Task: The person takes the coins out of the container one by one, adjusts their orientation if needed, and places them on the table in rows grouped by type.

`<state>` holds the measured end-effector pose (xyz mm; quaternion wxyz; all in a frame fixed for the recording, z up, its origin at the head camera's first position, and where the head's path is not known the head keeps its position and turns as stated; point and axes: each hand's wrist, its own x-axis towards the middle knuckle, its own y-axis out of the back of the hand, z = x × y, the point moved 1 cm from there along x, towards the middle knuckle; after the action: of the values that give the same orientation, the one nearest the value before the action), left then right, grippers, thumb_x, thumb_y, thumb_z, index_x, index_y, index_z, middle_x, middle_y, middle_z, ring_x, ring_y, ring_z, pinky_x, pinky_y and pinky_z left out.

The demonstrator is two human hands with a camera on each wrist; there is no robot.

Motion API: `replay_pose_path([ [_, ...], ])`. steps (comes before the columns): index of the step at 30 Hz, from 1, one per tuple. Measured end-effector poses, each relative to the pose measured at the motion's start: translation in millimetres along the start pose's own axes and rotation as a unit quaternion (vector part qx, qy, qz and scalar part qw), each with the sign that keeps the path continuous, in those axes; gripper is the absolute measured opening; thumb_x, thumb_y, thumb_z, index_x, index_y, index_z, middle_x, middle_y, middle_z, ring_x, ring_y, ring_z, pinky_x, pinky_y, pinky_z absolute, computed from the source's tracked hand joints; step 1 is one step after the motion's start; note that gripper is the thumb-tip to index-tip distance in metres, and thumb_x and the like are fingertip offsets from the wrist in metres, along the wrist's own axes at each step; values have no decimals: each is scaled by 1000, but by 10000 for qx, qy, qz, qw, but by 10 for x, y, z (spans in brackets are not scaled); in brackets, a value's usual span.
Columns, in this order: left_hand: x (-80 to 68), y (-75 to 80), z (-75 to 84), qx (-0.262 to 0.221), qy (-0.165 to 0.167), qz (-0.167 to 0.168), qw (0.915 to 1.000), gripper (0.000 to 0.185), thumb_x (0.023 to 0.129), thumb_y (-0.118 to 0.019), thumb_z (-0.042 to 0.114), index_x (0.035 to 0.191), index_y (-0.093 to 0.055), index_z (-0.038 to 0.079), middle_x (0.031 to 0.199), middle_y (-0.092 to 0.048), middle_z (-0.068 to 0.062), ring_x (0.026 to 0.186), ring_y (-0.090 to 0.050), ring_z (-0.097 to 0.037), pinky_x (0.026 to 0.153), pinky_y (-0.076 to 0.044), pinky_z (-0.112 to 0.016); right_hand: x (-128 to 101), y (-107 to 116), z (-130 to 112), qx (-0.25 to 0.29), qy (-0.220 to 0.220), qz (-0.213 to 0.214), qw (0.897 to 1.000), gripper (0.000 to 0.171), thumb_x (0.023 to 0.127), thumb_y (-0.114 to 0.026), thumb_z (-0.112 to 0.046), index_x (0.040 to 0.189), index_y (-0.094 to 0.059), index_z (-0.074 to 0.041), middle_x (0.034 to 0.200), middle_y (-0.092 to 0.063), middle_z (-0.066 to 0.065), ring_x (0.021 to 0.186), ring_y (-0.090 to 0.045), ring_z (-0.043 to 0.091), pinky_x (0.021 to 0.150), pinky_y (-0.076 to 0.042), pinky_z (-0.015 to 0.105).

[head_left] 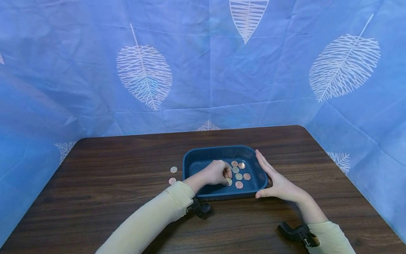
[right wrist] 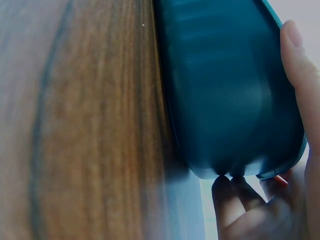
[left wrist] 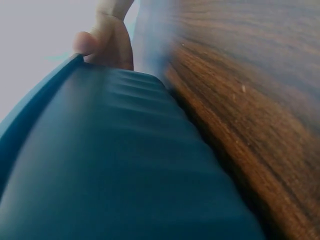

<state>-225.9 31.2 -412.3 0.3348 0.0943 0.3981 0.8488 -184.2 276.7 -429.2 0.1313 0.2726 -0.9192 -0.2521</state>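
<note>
1. Blue leaf-print cloth surrounds a dark wooden table (head_left: 111, 169); the blue tray (head_left: 203, 155) stands near its middle.
2. Right hand (head_left: 279, 183), fingers straight, presses the tray's side, likely to steady it.
3. Left hand (head_left: 217, 173) pinches a coin (head_left: 229, 182) inside the tray; two coins lie outside, left of it.

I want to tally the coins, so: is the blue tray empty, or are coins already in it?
Not empty: several coins lie in the blue tray, and two more sit on the table beside it.
</note>
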Motion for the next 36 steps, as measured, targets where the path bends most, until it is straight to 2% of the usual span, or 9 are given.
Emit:
replay_pose_path([
  [3, -8, 14, -3, -183, -67, 76, 9998, 15, 78, -74, -5, 78, -65, 7, 72, -57, 3, 66, -51, -8, 61, -43, -20, -3, 1, 3, 64, 8, -13, 10000, 120, 77, -81, -13, 152, 11, -29, 157, 19, -5, 141, 13, 39, 98, -22, 68],
  [9, -29, 35, -9, -322, -281, 183, 9989, 14, 79, -69, -9, 81, -68, 5, 73, -61, 0, 66, -51, -7, 61, -43, -19, -9, 9, 1, 75, 19, -20, 10000, 120, 77, -81, -12, 153, 11, -24, 157, 19, -4, 141, 14, 39, 98, -20, 69],
  [15, -70, 65, -21, -827, -280, 268, 9958, 12, 81, -68, -6, 84, -72, 5, 73, -63, 1, 65, -55, -7, 61, -45, -20, -13, 5, 12, 58, -21, -30, 10000, 119, 77, -80, -12, 153, 11, -24, 158, 19, 1, 141, 13, 39, 99, -21, 68],
  [18, -90, 77, -28, -1029, -260, 444, 9934, 9, 83, -69, -2, 85, -72, 6, 72, -63, 4, 65, -57, -8, 61, -46, -20, -16, 1, 15, 75, -45, -23, 10000, 119, 77, -80, -11, 153, 11, -26, 158, 19, 3, 141, 13, 39, 99, -22, 67],
  [23, -113, 114, -39, -1330, -372, 844, 9868, 7, 86, -68, 1, 87, -72, 6, 74, -63, 4, 67, -57, -9, 63, -48, -22, -18, -7, 14, 106, -16, -18, 9999, 119, 77, -80, -12, 153, 10, -23, 157, 19, 1, 140, 14, 40, 99, -20, 69],
  [27, -139, 164, -45, -1904, -465, 1171, 9736, 7, 87, -67, 2, 91, -72, 4, 79, -65, 0, 70, -59, -13, 65, -49, -24, -14, -14, 16, 104, 24, -13, 9999, 119, 77, -81, -12, 153, 10, -23, 157, 19, 4, 140, 14, 41, 99, -21, 70],
  [30, -150, 205, -42, -2448, -546, 1372, 9583, 11, 89, -66, 3, 97, -72, 1, 84, -66, -3, 75, -60, -16, 68, -50, -26, -8, -13, 13, 86, 23, -4, 10000, 119, 77, -81, -14, 153, 10, -23, 157, 19, 5, 140, 13, 41, 99, -22, 69],
  [34, -191, 283, -9, -2970, -669, 1403, 9421, 16, 90, -64, 2, 104, -69, -3, 91, -66, -13, 83, -61, -26, 74, -51, -29, 1, -10, -6, 60, -3, 6, 10000, 118, 78, -81, -18, 153, 11, -22, 158, 19, 4, 141, 12, 41, 99, -24, 67],
  [36, -210, 321, -13, -3094, -700, 1373, 9384, 18, 90, -64, 3, 107, -68, -5, 94, -66, -15, 85, -61, -28, 77, -52, -32, -3, -5, -15, 35, -30, 13, 10000, 119, 78, -81, -17, 153, 11, -22, 158, 19, 5, 141, 11, 41, 99, -26, 65],
])
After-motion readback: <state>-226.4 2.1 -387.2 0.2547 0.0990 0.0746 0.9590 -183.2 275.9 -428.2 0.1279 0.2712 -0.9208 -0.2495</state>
